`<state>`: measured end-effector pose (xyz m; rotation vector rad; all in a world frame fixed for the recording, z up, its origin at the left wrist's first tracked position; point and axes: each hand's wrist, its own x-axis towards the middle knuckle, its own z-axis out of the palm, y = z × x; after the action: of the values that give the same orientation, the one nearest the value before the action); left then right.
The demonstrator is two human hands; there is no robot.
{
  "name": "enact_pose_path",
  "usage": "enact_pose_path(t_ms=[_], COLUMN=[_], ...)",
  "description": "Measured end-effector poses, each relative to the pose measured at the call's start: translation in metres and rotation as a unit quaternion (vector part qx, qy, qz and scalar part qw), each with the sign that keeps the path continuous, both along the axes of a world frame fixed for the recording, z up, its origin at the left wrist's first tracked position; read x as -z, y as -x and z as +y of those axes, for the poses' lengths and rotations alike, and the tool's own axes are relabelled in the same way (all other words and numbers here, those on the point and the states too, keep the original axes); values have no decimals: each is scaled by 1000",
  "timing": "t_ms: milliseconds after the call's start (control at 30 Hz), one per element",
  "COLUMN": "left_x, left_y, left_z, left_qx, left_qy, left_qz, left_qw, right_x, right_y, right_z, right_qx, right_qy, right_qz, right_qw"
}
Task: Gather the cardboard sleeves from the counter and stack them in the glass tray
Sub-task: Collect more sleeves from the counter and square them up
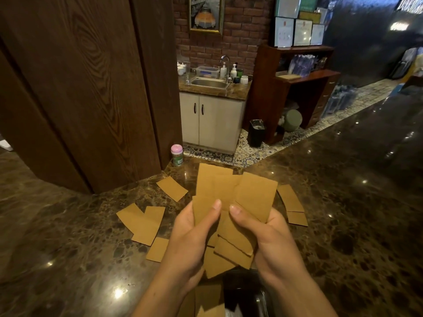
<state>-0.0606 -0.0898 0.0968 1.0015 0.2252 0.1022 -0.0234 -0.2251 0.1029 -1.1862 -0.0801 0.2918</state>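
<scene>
Dark marble tabletop [343,202] holds scattered cardboard sleeves [142,223]; left grip [192,236] and right grip [272,241] clasp a fan [229,188] of them, probably light, slippery, best pinched mid-stack.

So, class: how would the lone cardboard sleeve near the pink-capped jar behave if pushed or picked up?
The sleeve lies flat on the glossy counter, so it would probably slide rather than roll. It looks thin, so likely light and bendy. Flush to the stone, its edge may be hard to lift.
</scene>
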Motion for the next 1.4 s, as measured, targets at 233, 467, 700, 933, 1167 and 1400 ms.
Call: enact_pose_path(t_ms=[233, 467, 700, 933, 1167, 1400], left_x=[7, 6, -8, -7, -4, 3], left_y=[4, 4, 3, -3, -8, -14], left_z=[15, 22, 41, 44, 15, 22], left_qx=[-22, -4, 118, 67, -85, -97], left_qy=[-61, -224, -300, -284, -134, -248], left_qz=[2, -2, 0, 4, -13, -37], left_qw=[998, 975, 946, 957, 987, 963], right_x=[-9, -18, -56, -70, -30, -10], right_y=[-11, -33, -87, -101, -51, -33], right_z=[-13, -34, -61, -39, -17, -25], right_qx=[57, -62, -258, -349, -98, -50], right_qy=[-40, 65, 297, 398, 137, 122], right_qz=[30, -12, -133, -157, -35, -53], right_qw=[997, 996, 910, 834, 985, 990])
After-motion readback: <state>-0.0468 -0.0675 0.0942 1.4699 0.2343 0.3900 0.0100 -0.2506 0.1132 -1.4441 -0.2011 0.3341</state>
